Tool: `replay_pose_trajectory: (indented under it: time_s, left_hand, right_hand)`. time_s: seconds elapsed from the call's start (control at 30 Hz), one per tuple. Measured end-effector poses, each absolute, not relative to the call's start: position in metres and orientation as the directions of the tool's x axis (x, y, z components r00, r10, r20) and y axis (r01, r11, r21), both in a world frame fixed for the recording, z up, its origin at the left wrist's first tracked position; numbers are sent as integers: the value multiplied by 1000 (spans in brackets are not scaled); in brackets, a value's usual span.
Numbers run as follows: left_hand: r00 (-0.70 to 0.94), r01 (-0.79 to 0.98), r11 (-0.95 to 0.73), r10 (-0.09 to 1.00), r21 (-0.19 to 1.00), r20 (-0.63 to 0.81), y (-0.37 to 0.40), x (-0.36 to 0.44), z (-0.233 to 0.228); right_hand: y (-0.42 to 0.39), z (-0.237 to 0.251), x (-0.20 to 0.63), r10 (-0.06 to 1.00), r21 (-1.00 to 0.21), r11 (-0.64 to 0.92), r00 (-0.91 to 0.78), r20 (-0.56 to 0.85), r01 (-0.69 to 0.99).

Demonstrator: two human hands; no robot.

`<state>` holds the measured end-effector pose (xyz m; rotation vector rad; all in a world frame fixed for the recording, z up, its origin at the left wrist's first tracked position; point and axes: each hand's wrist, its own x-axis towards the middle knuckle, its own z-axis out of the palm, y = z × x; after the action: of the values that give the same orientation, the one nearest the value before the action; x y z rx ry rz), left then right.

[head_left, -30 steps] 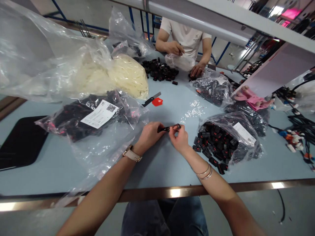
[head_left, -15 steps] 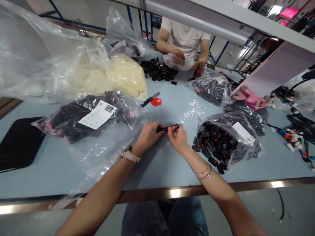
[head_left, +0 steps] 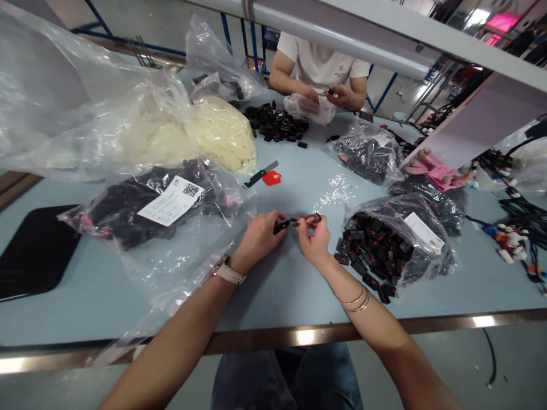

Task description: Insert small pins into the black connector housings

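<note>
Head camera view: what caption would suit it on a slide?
Left hand and right hand hold small black parts over a blue table, beside a bag of connectors.

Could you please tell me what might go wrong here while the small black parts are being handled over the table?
The left hand and right hand pinch small black parts above the table; a slip could drop one among the scattered white bits. The open bag of black connectors already spills toward the table edge, so the right forearm might knock some off. The loose empty plastic beside the left wrist could snag.
</note>
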<state>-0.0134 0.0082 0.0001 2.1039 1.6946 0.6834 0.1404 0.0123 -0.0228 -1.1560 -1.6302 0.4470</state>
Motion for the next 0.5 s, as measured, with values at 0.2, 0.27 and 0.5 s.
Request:
replay_pose_trajectory:
  time_s: [0.2, 0.27, 0.5]
  left_hand:
    - [-41, 892, -33, 987, 451, 155, 1, -22, 26]
    - [-152, 924, 108, 984, 366, 94, -2, -29, 38]
    - [-293, 954, 267, 929, 139, 226, -6, -54, 51]
  right_hand:
    - [13, -22, 140, 846, -762, 466, 24, 532, 450]
    - [14, -23, 139, 837, -749, 470, 33, 545, 467]
    - [13, -23, 139, 865, -756, 438, 1, 502, 487]
